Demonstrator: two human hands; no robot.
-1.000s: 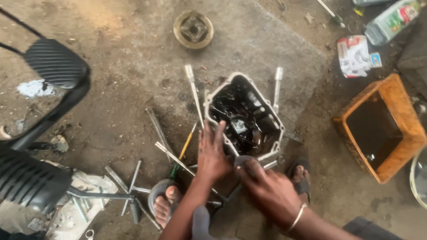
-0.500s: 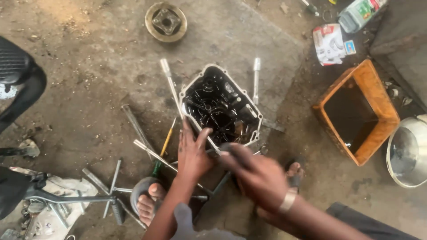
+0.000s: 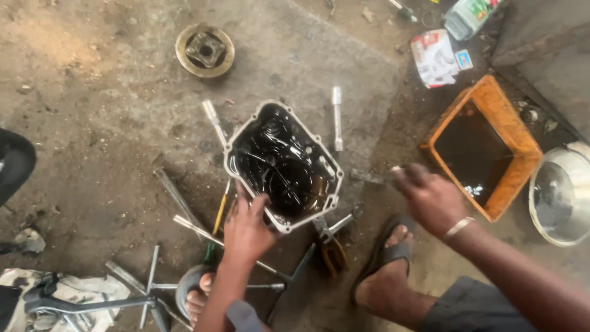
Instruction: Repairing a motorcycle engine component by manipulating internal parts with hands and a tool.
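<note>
Head view showed the left hand (image 3: pixel 246 229) with fingers spread, steadying the oily engine casing (image 3: pixel 284 165) on the floor; right hand (image 3: pixel 430 198) fingers grasped a small metal tool (image 3: pixel 369 177) beside it.

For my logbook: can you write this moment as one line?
left hand: on engine case rim | right hand: holding small metal part, beside orange tub | wrenches on ground

The engine casing (image 3: pixel 284 167) is silver-grey at its rim and glossy black inside. The tray (image 3: pixel 515 138) at the floor's right edge is orange with a dark inside. A screwdriver (image 3: pixel 220 212) handle shows yellow. The round part (image 3: pixel 204 50) is dull brass-brown. The floor (image 3: pixel 110 110) is mottled grey-brown.
</note>
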